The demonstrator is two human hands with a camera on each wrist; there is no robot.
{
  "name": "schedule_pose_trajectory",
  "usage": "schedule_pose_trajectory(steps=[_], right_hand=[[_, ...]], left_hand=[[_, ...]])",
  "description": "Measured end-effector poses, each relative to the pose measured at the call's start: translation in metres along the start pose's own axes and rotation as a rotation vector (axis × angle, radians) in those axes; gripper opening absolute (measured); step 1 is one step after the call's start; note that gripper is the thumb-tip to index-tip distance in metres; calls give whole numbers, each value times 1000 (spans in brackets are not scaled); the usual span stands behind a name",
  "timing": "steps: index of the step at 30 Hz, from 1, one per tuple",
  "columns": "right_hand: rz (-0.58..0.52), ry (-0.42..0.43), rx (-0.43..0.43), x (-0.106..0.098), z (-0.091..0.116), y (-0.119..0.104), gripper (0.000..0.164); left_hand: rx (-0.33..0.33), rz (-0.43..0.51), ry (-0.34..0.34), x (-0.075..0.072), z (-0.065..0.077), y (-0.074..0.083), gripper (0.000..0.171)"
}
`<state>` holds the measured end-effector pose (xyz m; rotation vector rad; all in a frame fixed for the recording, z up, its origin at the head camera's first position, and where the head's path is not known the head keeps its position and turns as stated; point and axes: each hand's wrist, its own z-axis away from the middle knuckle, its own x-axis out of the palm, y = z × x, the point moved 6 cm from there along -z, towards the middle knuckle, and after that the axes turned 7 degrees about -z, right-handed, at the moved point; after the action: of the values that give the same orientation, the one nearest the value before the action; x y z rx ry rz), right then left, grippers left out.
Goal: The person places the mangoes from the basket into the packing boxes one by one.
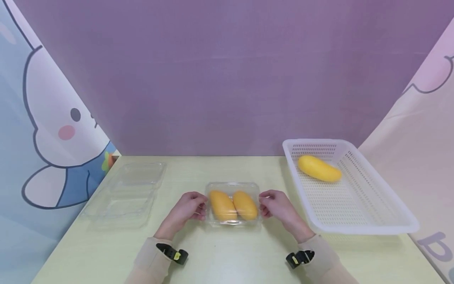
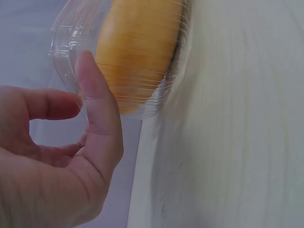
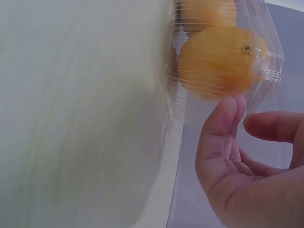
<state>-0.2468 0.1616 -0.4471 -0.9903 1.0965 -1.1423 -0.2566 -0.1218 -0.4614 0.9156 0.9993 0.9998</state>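
Counter: pale, wood-look top [image 1: 220, 252], with faint grain streaks in both wrist views.
Sleeves: light beige, reaching in from the near edge, the left one [image 1: 150, 258] and the right one [image 1: 320, 256].
Wristbands: black with a small yellow mark, on the left wrist [image 1: 172, 253] and on the right wrist [image 1: 300, 258].
Left hand: this hand [image 1: 186, 207] is at the left end of the box, thumb and fingers [image 2: 100, 111] pinching its edge in a narrow grip.
Right hand: this hand [image 1: 278, 205] mirrors it at the right end, thumb and fingers [image 3: 219, 126] pinched narrow on the edge there.
Box: see-through plastic box [image 1: 232, 222] between the two hands, near the middle of the counter; whether it touches the top or sits just above, I cannot tell.
Mangoes: two orange-yellow ones inside the box, left mango [image 1: 220, 207] and right mango [image 1: 246, 207], lying side by side.
Left side: see-through plastic container [image 1: 120, 205], well apart from the left hand; how many pieces, I cannot tell.
Right side: white slotted basket [image 1: 369, 229] with one yellow mango [image 1: 319, 169] lying toward its far left.
Backdrop: purple cloth [image 1: 227, 79] behind the counter, flanked by a blue cartoon cloth [image 1: 21, 118] and a pinkish cloth [image 1: 408, 134].
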Motion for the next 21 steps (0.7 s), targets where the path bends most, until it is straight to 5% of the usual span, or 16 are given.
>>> schedule_pose_trajectory(steps=[8,21], right_hand=[[19,-37,12,-3,10,3,26],[6,-275,57,0,34,5,25]], left_hand=[[-8,-8,17,1,1,0,19],[2,-25,16,0,4,2,20]])
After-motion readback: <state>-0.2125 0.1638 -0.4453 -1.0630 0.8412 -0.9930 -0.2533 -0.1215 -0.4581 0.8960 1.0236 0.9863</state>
